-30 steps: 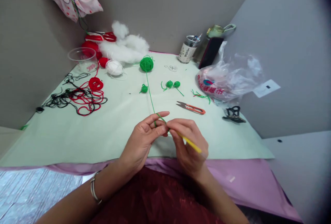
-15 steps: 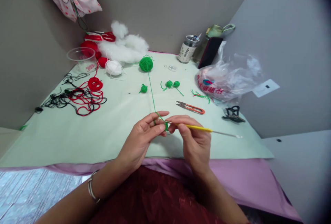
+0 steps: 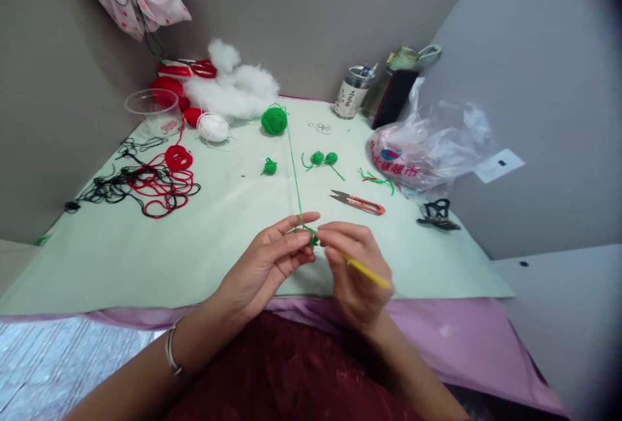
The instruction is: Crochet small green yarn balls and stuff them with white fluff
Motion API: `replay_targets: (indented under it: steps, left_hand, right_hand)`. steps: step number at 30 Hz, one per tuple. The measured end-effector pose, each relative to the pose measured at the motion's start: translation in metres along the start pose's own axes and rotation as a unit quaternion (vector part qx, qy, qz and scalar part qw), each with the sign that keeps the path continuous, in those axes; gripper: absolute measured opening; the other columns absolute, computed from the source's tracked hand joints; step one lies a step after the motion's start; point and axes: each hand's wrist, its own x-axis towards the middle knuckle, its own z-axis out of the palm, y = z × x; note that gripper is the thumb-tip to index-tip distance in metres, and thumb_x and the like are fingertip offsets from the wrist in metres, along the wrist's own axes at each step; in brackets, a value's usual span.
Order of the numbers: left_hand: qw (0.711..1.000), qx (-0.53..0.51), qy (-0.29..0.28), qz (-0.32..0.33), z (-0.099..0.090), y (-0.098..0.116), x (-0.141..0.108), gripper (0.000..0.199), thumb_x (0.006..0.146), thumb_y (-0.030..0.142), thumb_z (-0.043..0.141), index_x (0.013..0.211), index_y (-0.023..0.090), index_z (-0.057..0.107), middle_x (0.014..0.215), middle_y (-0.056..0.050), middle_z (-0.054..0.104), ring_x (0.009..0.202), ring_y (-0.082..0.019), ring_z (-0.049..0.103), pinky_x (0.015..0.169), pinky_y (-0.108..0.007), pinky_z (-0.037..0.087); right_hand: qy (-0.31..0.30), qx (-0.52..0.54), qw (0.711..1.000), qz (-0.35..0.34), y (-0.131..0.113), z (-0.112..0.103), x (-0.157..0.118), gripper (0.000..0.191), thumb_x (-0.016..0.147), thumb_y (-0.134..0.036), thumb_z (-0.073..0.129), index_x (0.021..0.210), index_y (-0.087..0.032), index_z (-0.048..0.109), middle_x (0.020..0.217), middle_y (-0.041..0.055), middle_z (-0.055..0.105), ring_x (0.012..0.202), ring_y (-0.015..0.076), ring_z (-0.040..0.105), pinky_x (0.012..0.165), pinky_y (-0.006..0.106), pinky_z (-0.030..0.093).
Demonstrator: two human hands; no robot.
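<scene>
Between thumb and fingers, my left hand (image 3: 276,252) pinches a small piece of green crochet (image 3: 313,238). Green yarn (image 3: 294,168) runs from its forefinger back to a green yarn ball (image 3: 275,121). My right hand (image 3: 359,265) is closed round a yellow-handled crochet hook (image 3: 368,272), its fingertips close against the crochet piece. The hook's tip is hidden at the work. Beyond my hands lie a pair of small green crocheted balls (image 3: 317,158) with loose tails, and another green crocheted piece (image 3: 269,166) to their left.
Orange-handled thread snips (image 3: 359,202) lie ahead of my right hand. Farther right are a black hair claw (image 3: 438,215) and a plastic bag (image 3: 422,149). Tangled red and black yarn (image 3: 150,181) spreads at left, white stuffing (image 3: 233,91) behind. A pen jar (image 3: 352,92) stands at the back.
My right hand has turned, so the hook's handle now slants down toward me. The green yarn has swung right along the table, and the crochet piece has shifted slightly in my left fingers.
</scene>
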Motion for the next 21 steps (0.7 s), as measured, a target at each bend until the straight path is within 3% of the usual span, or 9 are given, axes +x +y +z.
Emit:
replay_targets:
  steps: [3,6,11,15,18,21]
  left_hand:
    - [1.0,0.008,0.01,0.009,-0.001,0.002,0.002,0.035,0.082,0.019,0.084,0.116,0.016,0.079,0.085,-0.001,0.071,0.074,-0.008,0.065,0.079,-0.021,0.053]
    - [0.997,0.051,-0.005,0.055,0.003,0.002,0.001,0.029,0.082,0.019,0.083,0.112,0.018,0.08,0.089,-0.001,0.072,0.077,-0.009,0.064,0.08,-0.022,0.052]
    - [0.992,0.08,0.014,0.096,0.007,-0.003,0.001,0.033,0.081,0.02,0.085,0.113,0.02,0.08,0.085,0.0,0.072,0.08,-0.011,0.064,0.083,-0.024,0.051]
    - [0.999,0.008,0.003,0.035,0.002,-0.004,0.005,0.034,0.08,0.022,0.087,0.113,0.019,0.081,0.091,-0.002,0.074,0.081,-0.01,0.065,0.082,-0.021,0.053]
    - [1.0,-0.013,0.014,0.018,-0.001,0.0,0.007,0.03,0.079,0.02,0.086,0.109,0.016,0.082,0.09,-0.001,0.071,0.074,-0.007,0.064,0.077,-0.018,0.054]
    - [0.998,0.015,0.029,0.051,-0.001,0.003,0.006,0.026,0.08,0.019,0.085,0.105,0.017,0.083,0.083,0.001,0.067,0.071,-0.007,0.063,0.074,-0.018,0.054]
  right_hand:
    - [0.04,0.16,0.98,0.109,0.0,0.001,0.007,0.024,0.105,-0.018,0.054,0.108,-0.024,0.076,0.094,0.0041,0.074,0.074,0.016,0.069,0.067,0.032,0.06]
    - [0.017,0.231,0.96,0.155,0.001,0.005,0.01,0.021,0.104,-0.02,0.057,0.104,-0.025,0.078,0.097,0.0038,0.076,0.074,0.0151,0.069,0.065,0.03,0.059]
    - [0.001,0.11,0.992,0.063,0.001,0.008,0.003,0.028,0.1,-0.011,0.061,0.116,-0.028,0.076,0.102,0.0044,0.077,0.092,0.0193,0.073,0.077,0.034,0.061]
    - [-0.007,-0.012,0.999,-0.036,0.002,0.005,-0.001,0.035,0.096,-0.008,0.066,0.123,-0.027,0.076,0.112,0.0085,0.076,0.1,0.0217,0.073,0.081,0.035,0.062]
    - [0.03,0.072,0.996,0.049,0.002,0.002,0.005,0.027,0.1,-0.012,0.06,0.114,-0.027,0.077,0.099,0.0049,0.076,0.086,0.0185,0.072,0.074,0.034,0.06]
    - [0.064,0.208,0.965,0.144,0.003,0.001,0.011,0.022,0.104,-0.019,0.057,0.104,-0.026,0.078,0.088,0.0019,0.073,0.07,0.0145,0.066,0.064,0.031,0.056]
